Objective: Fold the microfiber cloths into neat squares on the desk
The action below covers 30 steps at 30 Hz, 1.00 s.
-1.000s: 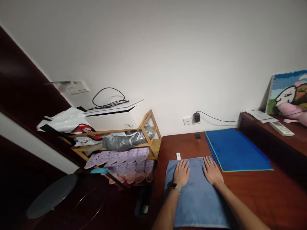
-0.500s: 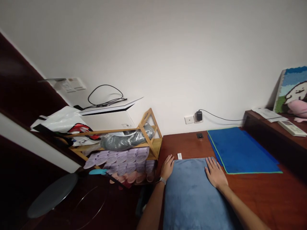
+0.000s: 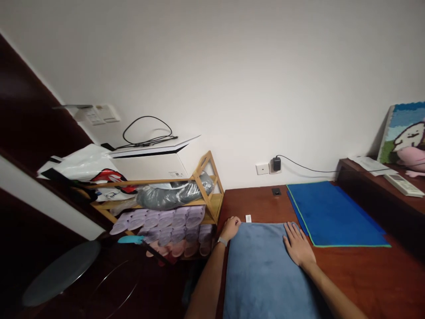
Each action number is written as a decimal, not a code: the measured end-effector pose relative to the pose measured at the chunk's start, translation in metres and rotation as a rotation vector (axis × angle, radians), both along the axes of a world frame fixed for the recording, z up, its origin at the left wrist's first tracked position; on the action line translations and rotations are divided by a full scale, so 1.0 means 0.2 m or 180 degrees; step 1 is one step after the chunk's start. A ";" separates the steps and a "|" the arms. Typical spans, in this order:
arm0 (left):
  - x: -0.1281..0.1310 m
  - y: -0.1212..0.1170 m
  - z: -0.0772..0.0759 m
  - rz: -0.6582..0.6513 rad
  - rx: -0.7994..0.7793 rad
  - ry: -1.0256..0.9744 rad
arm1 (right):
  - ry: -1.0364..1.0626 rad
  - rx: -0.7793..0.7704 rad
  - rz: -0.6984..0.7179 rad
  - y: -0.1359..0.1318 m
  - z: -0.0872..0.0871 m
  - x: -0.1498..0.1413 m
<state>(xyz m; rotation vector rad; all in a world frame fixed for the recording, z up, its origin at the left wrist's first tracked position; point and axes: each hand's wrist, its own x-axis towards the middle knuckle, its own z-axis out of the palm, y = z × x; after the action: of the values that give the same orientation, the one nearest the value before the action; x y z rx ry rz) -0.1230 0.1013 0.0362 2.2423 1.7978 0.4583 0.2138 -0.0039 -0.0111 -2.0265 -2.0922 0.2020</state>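
A grey-blue towel (image 3: 265, 270) lies flat on the brown wooden table (image 3: 358, 274), its label (image 3: 248, 218) sticking out past the far edge. At the towel's far left corner is my left hand (image 3: 230, 229), wearing a watch; its fingers are bent in and closed on the corner. My right hand (image 3: 299, 248) rests flat and open near the far right corner, fingers stretched out over the cloth. To the right lie blue cloths (image 3: 332, 215), the top one with a green edge.
Left of the table, a wooden rack (image 3: 212, 186) holds purple and pink slippers (image 3: 159, 221), wrapped goods and a white box (image 3: 149, 164). A round stool (image 3: 63, 270) stands at lower left. A raised ledge on the right carries a remote control (image 3: 403, 184) and a picture (image 3: 403, 133).
My left hand's fingers have gone from stretched out to bent in at the towel's corner. My right hand stays flat on the towel. The view has shifted slightly.
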 end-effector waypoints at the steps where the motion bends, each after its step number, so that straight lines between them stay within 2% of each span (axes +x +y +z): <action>1: 0.00 0.01 0.00 0.0075 -0.0013 0.0025 | 0.0013 0.0011 0.0011 0.00 0.00 0.00; 5: 0.01 -0.01 0.01 0.0261 0.0141 0.0073 | 0.0005 0.0024 0.0018 0.00 0.00 0.00; 9: 0.05 -0.13 0.01 0.0165 0.0472 0.0054 | 0.0002 -0.0005 -0.0004 0.00 0.00 0.00; 13: 0.12 -0.26 -0.03 -0.0327 0.0723 0.0133 | 0.0058 -0.0006 0.0008 0.01 0.01 0.00; 16: 0.15 -0.30 -0.07 -0.0646 0.0584 0.0387 | 0.0041 -0.0035 -0.0009 0.01 0.02 0.00; 21: 0.13 -0.32 -0.10 -0.0445 0.0232 0.0659 | 0.0040 -0.0083 0.0002 0.01 0.03 0.01; 27: 0.07 -0.36 -0.10 -0.0440 0.0393 0.0749 | 0.0137 -0.0021 0.0043 0.01 0.04 0.00; 30: 0.14 -0.37 -0.05 -0.0412 0.0653 0.0788 | 0.0116 0.0003 -0.0022 0.01 0.05 -0.01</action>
<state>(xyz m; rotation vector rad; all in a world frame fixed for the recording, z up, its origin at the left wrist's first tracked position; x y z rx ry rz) -0.0944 0.0282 0.0268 2.6406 1.7724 0.3686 0.2119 -0.0022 -0.0018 -2.0137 -2.0630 0.2348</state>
